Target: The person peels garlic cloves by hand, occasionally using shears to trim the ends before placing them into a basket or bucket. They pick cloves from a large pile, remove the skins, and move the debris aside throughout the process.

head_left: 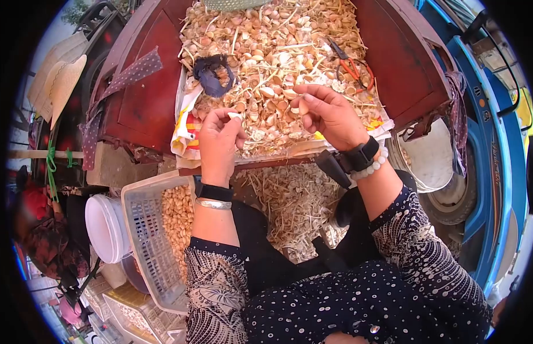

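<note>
Over a heap of garlic cloves and dry stalks (266, 63), both my hands are raised near its front edge. My left hand (219, 137) is closed, thumb against fingers, on a small white garlic clove (235, 116). In my right hand (330, 114), thumb and fingers pinch a brownish garlic clove (303, 107); the other fingers curl in. A dark crumpled cloth (215, 75) lies on the heap beyond my left hand. Orange-handled cutters (352, 67) rest on the cloves beyond my right hand.
Dark red wooden panels (141, 80) flank the heap. A plastic crate (155, 246) with cloves (178, 221) stands at left, beside a white bucket (105, 228). Husks and stalks (298, 200) cover the ground below. A blue vehicle (484, 172) is at right; another person (51, 241) sits at left.
</note>
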A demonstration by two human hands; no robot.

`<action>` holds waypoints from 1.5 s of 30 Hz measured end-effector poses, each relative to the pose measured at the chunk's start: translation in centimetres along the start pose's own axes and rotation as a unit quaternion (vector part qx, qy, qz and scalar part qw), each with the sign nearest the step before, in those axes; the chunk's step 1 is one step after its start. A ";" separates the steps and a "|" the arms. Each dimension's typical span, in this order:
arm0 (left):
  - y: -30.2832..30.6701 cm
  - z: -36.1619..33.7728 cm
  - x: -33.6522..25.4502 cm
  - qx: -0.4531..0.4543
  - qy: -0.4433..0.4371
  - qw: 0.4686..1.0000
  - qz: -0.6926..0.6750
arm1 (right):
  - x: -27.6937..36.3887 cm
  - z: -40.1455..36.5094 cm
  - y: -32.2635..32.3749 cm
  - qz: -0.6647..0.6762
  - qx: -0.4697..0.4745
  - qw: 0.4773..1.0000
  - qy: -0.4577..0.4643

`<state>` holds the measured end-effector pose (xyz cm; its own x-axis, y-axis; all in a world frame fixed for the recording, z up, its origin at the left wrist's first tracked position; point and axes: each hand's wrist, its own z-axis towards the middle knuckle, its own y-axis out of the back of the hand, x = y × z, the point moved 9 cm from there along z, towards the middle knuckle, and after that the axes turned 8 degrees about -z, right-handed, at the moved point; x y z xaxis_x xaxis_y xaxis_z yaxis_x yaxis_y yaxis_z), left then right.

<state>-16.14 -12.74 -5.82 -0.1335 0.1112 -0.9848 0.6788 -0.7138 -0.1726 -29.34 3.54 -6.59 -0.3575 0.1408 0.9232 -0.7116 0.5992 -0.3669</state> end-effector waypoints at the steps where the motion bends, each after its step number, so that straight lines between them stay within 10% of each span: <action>1: -1.2 -0.4 0.6 0.025 0.047 0.994 -0.091 | -0.1 -0.3 -0.6 0.057 0.029 0.998 -0.021; 14: -6.4 -1.0 3.2 0.111 0.205 0.935 -0.269 | 0.5 -2.5 -4.1 0.175 0.163 0.971 -0.012; 18: -5.5 0.2 4.7 0.115 0.167 0.979 -0.025 | 2.7 -3.8 -4.6 -0.003 0.093 0.991 0.092; 20: -6.0 0.2 0.9 0.106 -0.178 0.915 0.346 | 3.1 -4.6 -4.8 -0.049 0.095 0.988 0.114; 25: -6.7 0.2 0.8 0.094 -0.198 0.845 0.488 | 4.7 -5.4 -4.9 -0.234 0.081 0.939 0.239; 35: -5.9 1.4 2.1 0.125 -0.143 0.811 0.553 | 1.2 -2.7 2.2 0.037 -0.104 0.994 0.002; 38: -6.5 1.0 2.1 0.126 -0.139 0.810 0.555 | 0.2 -1.5 1.0 -0.207 -0.083 0.975 0.026; 41: -7.0 1.0 2.2 0.124 -0.149 0.809 0.555 | 1.9 -1.2 -2.1 -0.592 -0.089 0.779 0.186; 45: -7.7 0.8 2.3 0.121 -0.138 0.810 0.557 | 1.8 -0.1 -1.4 -0.635 -0.120 0.748 0.150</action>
<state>-22.27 -7.57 -6.72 0.2860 -0.8303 -0.4784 0.3311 -0.3829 0.8624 -28.95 3.04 -4.40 0.6923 -0.5133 0.5072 -0.2211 0.5181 0.8262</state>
